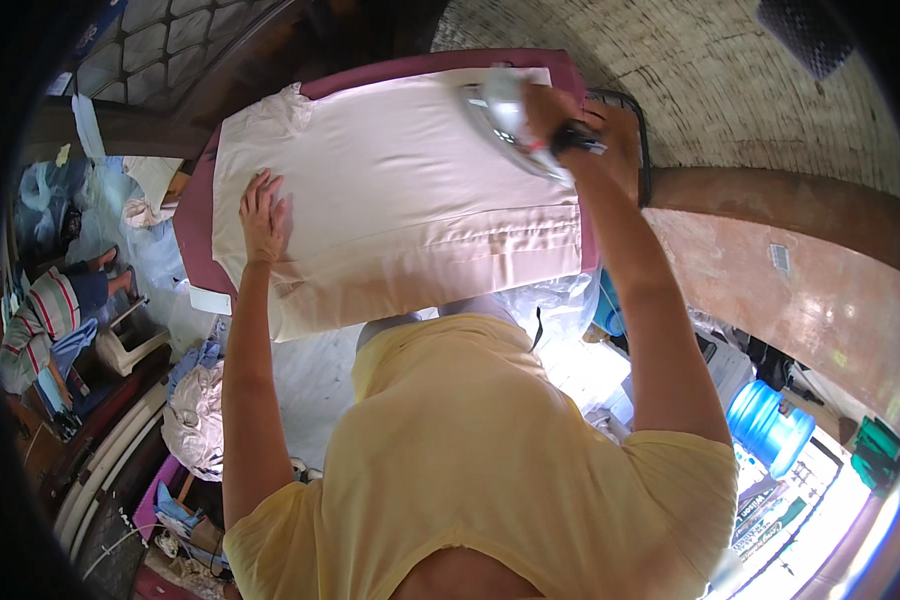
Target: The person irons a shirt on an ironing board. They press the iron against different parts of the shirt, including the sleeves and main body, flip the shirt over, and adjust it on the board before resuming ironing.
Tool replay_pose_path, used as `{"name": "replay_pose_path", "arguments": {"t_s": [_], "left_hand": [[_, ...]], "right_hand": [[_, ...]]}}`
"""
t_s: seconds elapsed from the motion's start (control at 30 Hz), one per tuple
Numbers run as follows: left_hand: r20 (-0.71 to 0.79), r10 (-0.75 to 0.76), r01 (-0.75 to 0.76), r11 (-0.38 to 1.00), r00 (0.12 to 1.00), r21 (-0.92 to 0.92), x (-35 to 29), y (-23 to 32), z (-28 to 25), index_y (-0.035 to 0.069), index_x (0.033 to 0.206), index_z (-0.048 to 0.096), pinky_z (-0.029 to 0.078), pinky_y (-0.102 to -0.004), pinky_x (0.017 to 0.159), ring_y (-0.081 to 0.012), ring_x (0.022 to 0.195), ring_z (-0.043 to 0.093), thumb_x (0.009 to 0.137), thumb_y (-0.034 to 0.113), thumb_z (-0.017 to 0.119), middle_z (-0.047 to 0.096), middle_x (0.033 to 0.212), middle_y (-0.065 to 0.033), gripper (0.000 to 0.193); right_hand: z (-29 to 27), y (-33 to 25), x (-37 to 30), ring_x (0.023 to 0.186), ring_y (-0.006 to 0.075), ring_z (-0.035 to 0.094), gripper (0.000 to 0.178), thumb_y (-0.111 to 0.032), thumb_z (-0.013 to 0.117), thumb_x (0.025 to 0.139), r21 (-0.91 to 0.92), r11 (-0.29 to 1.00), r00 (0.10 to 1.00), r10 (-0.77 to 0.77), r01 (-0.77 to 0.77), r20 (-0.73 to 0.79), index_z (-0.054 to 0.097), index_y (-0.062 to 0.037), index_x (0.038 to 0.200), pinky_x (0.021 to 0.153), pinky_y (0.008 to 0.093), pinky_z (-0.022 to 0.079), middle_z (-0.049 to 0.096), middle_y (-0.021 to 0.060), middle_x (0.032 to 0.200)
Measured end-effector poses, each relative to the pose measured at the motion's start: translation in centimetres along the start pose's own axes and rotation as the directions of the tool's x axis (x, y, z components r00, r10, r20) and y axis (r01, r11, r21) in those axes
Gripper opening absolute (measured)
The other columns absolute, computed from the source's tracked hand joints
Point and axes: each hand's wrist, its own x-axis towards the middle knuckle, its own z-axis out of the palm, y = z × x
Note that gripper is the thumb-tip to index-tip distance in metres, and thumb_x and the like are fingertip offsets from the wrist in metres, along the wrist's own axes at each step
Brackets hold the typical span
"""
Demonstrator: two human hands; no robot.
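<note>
Your right hand (555,118) grips silvery metal clothes iron (505,118) at far right of pale pink cloth (390,200). Your left hand (262,215) flat, fingers spread, pressing cloth's left edge on maroon padded board (192,225).

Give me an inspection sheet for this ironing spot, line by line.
Surface: maroon padded ironing board, mostly covered.
Job's things: pale pink cloth spread flat; iron at its far right corner.
Clutter: heap of clothes on the floor at left.
Grips: left hand flat on the cloth; right hand closed on the iron.
Cables: nothing seen.
Surroundings: blue water jug at right; another person at far left.
</note>
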Motion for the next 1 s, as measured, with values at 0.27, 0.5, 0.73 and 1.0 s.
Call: {"name": "replay_pose_path", "arguments": {"t_s": [0.27,0.5,0.73,1.0], "left_hand": [[0.057,0.17,-0.161,0.978,0.984,-0.132,4.5,13.8,3.1,0.011,0.119,0.059,0.036,-0.0468,0.101,-0.0313,0.121,0.047,0.084,0.006,0.059,0.052,0.13,-0.0088,0.035],[0.304,0.68,-0.39,0.666,0.667,-0.636,4.3,32.7,16.0,0.007,0.114,0.064,0.045,-0.0385,0.097,-0.0272,0.111,0.055,0.079,-0.003,0.057,0.059,0.121,-0.0072,0.037],[0.472,0.733,-0.703,0.653,0.491,-0.283,1.1,40.6,21.3,0.013,0.13,0.055,0.039,-0.0351,0.104,-0.0237,0.121,0.05,0.089,0.011,0.047,0.049,0.137,-0.0065,0.042],[0.544,0.666,-0.708,0.685,0.511,-0.174,2.3,42.5,20.6,0.01,0.102,0.057,0.044,-0.0353,0.083,-0.0194,0.096,0.055,0.083,0.023,0.057,0.052,0.103,-0.0046,0.023]], "right_hand": [[-9.0,13.4,-13.8,0.102,0.0371,0.065,0.084,-0.078,0.051,0.077,0.243,0.471,0.528,0.793,-0.848,0.305,0.069,-0.0027,0.111,0.092,0.0458,0.049,0.069,0.022,0.1],[-1.1,14.5,-13.8,0.096,0.0359,0.067,0.087,-0.079,0.062,0.068,0.436,0.435,0.561,0.798,-0.788,0.218,0.071,-0.0001,0.102,0.089,0.044,0.05,0.07,0.0239,0.095],[2.3,13.9,-13.5,0.113,0.044,0.057,0.092,-0.079,0.062,0.067,0.51,0.303,0.476,0.843,-0.805,0.251,0.067,0.0019,0.11,0.097,0.0469,0.044,0.063,0.0304,0.112],[5.0,13.7,-15.0,0.109,0.0424,0.057,0.088,-0.072,0.066,0.071,0.551,0.343,0.46,0.884,-0.761,0.086,0.053,0.0013,0.118,0.092,0.0476,0.044,0.06,0.0276,0.113]]}}
